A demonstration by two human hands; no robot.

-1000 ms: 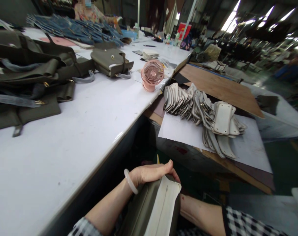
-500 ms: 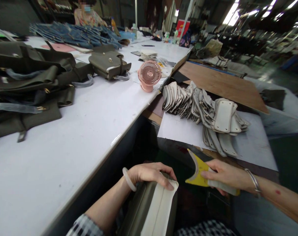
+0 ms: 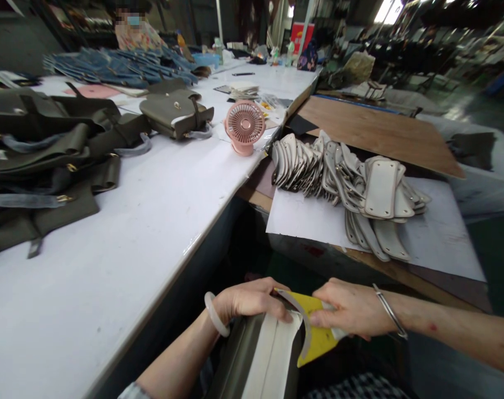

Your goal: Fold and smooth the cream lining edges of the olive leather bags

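Observation:
My left hand (image 3: pixel 252 302), with a pale bangle at the wrist, grips the top end of a dark olive bag piece (image 3: pixel 235 354) with a cream strip (image 3: pixel 271 354) along it. The piece stands at my lap, below the table edge. My right hand (image 3: pixel 345 310), wearing a silver bracelet, holds a yellow tool (image 3: pixel 316 332) with a curved, concave edge. That edge lies against the right side of the strip's top end, close to my left fingertips. The lower end of the piece runs out of view.
A white table (image 3: pixel 152 221) fills the left, bearing olive bags (image 3: pixel 77 149), a pink fan (image 3: pixel 245 124) and denim pieces (image 3: pixel 114 66). Pale leather pieces (image 3: pixel 380 188) are piled on the right beside a brown board (image 3: pixel 376 130). A person (image 3: pixel 138 33) is at the far left.
My right hand has moved left with the yellow tool, bringing its curved edge from a gap away up to the piece. My left hand keeps its hold. The view has shifted slightly.

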